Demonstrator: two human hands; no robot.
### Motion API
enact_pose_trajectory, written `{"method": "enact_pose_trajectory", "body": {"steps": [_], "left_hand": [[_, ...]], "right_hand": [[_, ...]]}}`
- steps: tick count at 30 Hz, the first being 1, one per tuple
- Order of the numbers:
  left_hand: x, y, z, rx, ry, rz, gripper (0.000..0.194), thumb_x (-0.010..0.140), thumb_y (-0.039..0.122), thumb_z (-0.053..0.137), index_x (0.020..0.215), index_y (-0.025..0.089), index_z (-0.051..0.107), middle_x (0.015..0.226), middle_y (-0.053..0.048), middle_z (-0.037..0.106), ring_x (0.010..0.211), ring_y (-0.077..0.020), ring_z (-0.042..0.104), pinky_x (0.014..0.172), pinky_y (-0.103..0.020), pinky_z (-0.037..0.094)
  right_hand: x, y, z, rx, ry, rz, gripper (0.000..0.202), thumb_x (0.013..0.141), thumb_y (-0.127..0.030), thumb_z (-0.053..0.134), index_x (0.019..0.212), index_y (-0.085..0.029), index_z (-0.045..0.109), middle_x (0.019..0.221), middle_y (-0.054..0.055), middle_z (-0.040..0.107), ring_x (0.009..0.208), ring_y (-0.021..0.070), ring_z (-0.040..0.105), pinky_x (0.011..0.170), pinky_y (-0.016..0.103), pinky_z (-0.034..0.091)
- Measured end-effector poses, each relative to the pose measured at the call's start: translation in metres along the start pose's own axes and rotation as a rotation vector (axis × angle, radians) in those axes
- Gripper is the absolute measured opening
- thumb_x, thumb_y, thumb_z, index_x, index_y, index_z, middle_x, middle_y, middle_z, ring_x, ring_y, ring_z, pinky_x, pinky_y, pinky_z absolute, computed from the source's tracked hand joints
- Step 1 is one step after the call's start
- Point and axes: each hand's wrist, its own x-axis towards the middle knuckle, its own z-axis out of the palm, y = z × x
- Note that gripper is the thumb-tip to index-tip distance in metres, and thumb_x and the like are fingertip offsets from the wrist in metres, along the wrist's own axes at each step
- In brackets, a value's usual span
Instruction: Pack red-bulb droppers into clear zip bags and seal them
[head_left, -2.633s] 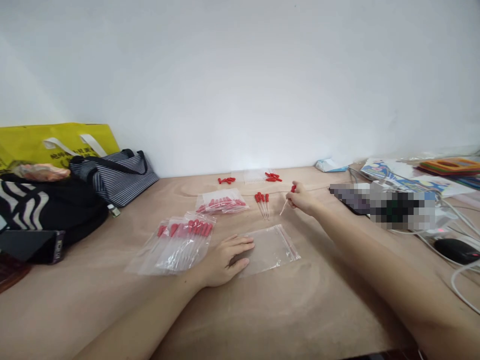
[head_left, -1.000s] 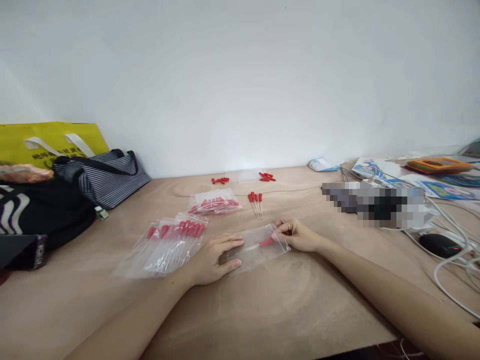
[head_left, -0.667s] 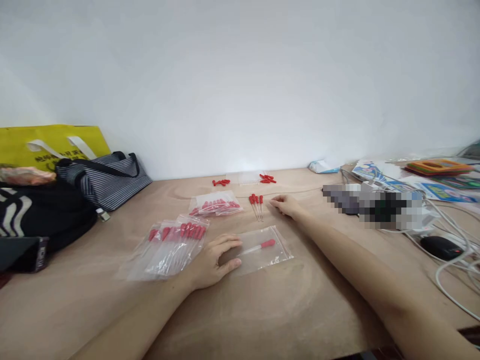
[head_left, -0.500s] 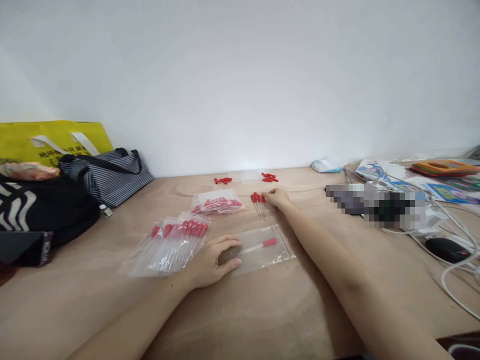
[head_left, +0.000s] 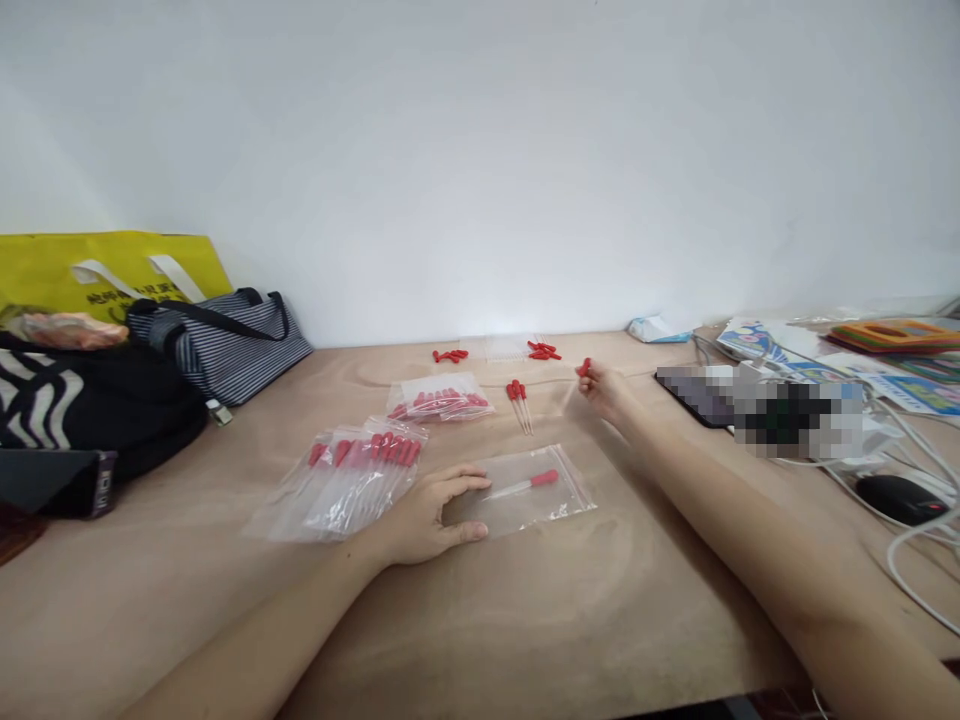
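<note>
My right hand is raised over the table, its fingers closed round a dropper whose red bulb shows at the fingertips; its thin tube is blurred. My left hand lies with thumb and fingers apart on the left end of a clear zip bag. Inside that bag is one dropper with a red bulb. Behind it lie loose glass droppers with red bulbs. Left of my left hand overlap several bags with red-bulbed droppers, and another filled bag lies further back.
Loose red bulbs and a second group of red bulbs lie near the wall, with clear tubes between. Bags, including a striped bag, stand left. A phone, cables and a black mouse lie right.
My right hand has lifted a dropper from the loose group and moved it right, leaving fewer droppers there. My left hand stays on the zip bag.
</note>
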Motion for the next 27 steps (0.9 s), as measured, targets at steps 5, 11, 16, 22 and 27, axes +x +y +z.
{"method": "enact_pose_trajectory", "body": {"steps": [5,11,16,22,27], "left_hand": [[0.002,0.001,-0.001,0.004,-0.003,-0.01,0.045,0.072,0.043,0.059,0.111,0.023,0.052,0.123,-0.005,0.047,0.113,-0.0212,0.044,0.095,-0.035,0.035],[0.003,0.001,-0.001,0.007,-0.011,-0.022,0.045,0.072,0.043,0.058,0.112,0.024,0.052,0.124,-0.004,0.046,0.112,-0.0213,0.044,0.095,-0.036,0.035],[0.004,0.003,-0.002,0.027,-0.023,-0.013,0.046,0.072,0.045,0.057,0.112,0.024,0.051,0.123,-0.004,0.046,0.112,-0.021,0.044,0.095,-0.035,0.035],[0.004,0.005,-0.002,0.048,-0.007,-0.074,0.059,0.07,0.048,0.058,0.12,0.023,0.041,0.126,-0.006,0.044,0.115,-0.0227,0.041,0.097,-0.038,0.033],[0.005,0.002,-0.001,0.045,0.001,-0.067,0.058,0.07,0.049,0.058,0.119,0.024,0.042,0.126,-0.005,0.045,0.115,-0.0239,0.041,0.096,-0.039,0.033]], "right_hand": [[-0.041,0.016,-0.043,0.291,-0.012,-0.108,0.013,0.074,-0.032,0.054,0.08,-0.021,0.049,0.057,-0.006,0.047,0.043,0.0036,0.041,0.042,0.014,0.035],[-0.076,0.036,-0.043,0.358,0.054,-0.1,0.022,0.067,-0.034,0.061,0.081,-0.02,0.052,0.058,-0.004,0.052,0.044,0.0044,0.043,0.04,0.015,0.033],[-0.082,0.03,-0.034,0.416,0.076,-0.037,0.011,0.071,-0.026,0.057,0.077,-0.019,0.052,0.056,-0.004,0.052,0.043,0.0047,0.043,0.039,0.015,0.034],[-0.096,0.03,-0.028,0.477,-0.049,0.085,0.006,0.077,-0.012,0.047,0.078,-0.018,0.05,0.061,0.0,0.058,0.052,0.008,0.056,0.048,0.018,0.045],[-0.102,0.033,-0.027,0.438,-0.287,0.185,0.008,0.072,-0.01,0.054,0.075,-0.017,0.052,0.072,0.003,0.062,0.068,0.0125,0.062,0.064,0.025,0.051]]}}
